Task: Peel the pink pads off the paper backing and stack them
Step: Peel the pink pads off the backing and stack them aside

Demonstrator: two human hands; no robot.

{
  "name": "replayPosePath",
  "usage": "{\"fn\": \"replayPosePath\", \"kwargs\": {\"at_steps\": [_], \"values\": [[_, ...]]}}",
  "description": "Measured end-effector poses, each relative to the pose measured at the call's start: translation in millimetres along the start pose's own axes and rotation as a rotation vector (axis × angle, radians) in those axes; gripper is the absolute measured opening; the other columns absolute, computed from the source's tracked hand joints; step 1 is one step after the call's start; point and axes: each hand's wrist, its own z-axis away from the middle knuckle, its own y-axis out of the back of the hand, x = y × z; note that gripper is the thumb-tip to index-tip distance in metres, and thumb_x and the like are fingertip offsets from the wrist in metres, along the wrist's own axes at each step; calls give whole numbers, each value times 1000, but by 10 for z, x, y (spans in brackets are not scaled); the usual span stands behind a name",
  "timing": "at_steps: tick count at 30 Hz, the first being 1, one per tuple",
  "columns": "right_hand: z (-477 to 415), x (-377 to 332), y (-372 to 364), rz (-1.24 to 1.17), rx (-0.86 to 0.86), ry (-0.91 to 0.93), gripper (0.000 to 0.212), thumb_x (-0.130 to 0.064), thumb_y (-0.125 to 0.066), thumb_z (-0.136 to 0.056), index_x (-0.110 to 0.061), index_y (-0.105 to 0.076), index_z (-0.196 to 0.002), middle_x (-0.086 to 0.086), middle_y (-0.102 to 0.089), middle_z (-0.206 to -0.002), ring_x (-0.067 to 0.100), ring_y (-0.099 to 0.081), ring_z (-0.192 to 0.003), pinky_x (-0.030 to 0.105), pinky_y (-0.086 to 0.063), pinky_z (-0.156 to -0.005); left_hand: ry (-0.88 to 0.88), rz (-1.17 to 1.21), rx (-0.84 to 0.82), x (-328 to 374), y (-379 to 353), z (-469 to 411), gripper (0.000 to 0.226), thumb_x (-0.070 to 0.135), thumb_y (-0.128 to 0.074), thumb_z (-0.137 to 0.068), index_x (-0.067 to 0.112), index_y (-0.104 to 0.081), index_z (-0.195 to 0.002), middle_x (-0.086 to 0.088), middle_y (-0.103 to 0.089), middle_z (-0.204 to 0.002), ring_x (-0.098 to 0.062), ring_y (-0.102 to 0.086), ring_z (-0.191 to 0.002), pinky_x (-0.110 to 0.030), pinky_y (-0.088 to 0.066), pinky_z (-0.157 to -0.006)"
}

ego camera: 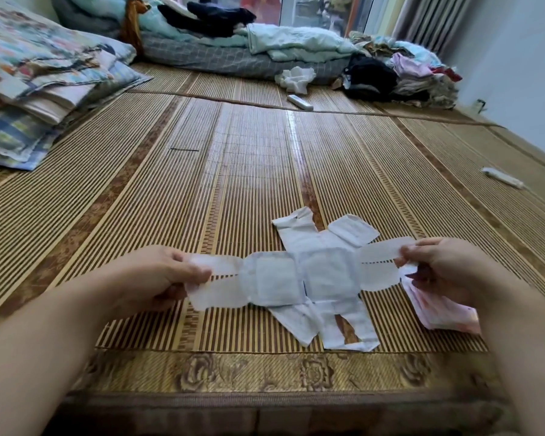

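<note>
Bedding (44, 80) piled far L, well beyond the L hand (167, 275). L fingers (199, 273) pinched shut on the L end of a white pad strip (296, 275), thumb on top. Strip stretched flat betw. both hands, just above the bamboo mat (139, 199) on the bed. Under its middle, betw. the 2 sets of fingers, lies white paper backing (299, 234), flat on the mat, flaps sticking out front & back. R hand (444, 269): R fingers (406, 251) closed on the strip's R end. Just below & R of the R fingers, a pink pad stack (444, 313) on the mat, partly hidden by the R wrist. Small white tube (502, 177) well beyond the R fingers; clothes heap (400, 77) far back R.
</note>
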Motion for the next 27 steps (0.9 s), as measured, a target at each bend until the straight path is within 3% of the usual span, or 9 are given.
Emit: {"fn": "replayPosePath", "kwargs": {"at_steps": [5,11,14,18,22,24,27], "values": [[39,-60,-182,119,135,84,15,-17,-73,-78,-5,-68,-84,14,-72,-78,26,-72,-70,34,-58,-55,-98,88,159,5,-16,-11,36,36,-69,-65,4,-70,-80,-4,-64,-58,-11,-52,-46,-22,-43,-42],[239,-288,-661,225,-10,206,7,-14,-75,-77,-11,-72,-72,7,-73,-65,16,-71,-56,25,-55,-48,-244,141,148,90,-153,22,19,25,-64,-83,10,-74,-76,-5,-72,-68,-15,-61,-55,-26,-48,-50],[305,-338,-990,317,-79,233,13,-13,-70,-81,-4,-72,-72,7,-70,-58,13,-64,-48,24,-55,-47,-268,162,139,124,-252,18,14,20,-66,-83,8,-70,-76,-3,-67,-63,-14,-59,-52,-24,-49,-47],[312,-313,-1258,367,-173,122,21,-15,-59,-90,4,-68,-92,12,-68,-73,16,-62,-56,29,-55,-56,-269,152,135,137,-362,-9,15,19,-65,-84,6,-69,-79,-3,-64,-62,-17,-55,-56,-28,-47,-53],[265,-310,-1292,460,-168,104,23,0,-50,-89,7,-65,-106,23,-69,-85,22,-61,-63,33,-54,-61,-276,182,128,178,-485,-48,14,19,-64,-86,8,-68,-79,-7,-63,-68,-18,-55,-58,-27,-46,-51],[261,-281,-1323,586,-134,173,24,2,-52,-86,-1,-70,-101,21,-71,-90,25,-66,-73,35,-57,-72,-287,191,122,207,-566,-71,13,19,-63,-87,8,-67,-80,-5,-63,-66,-14,-56,-53,-24,-46,-47],[283,-238,-1367,847,-24,311,18,-15,-63,-80,-21,-72,-94,0,-69,-96,16,-60,-82,25,-48,-70,-304,164,125,246,-696,-114,13,19,-64,-86,10,-66,-77,-2,-64,-63,-9,-57,-48,-24,-46,-46]]}}
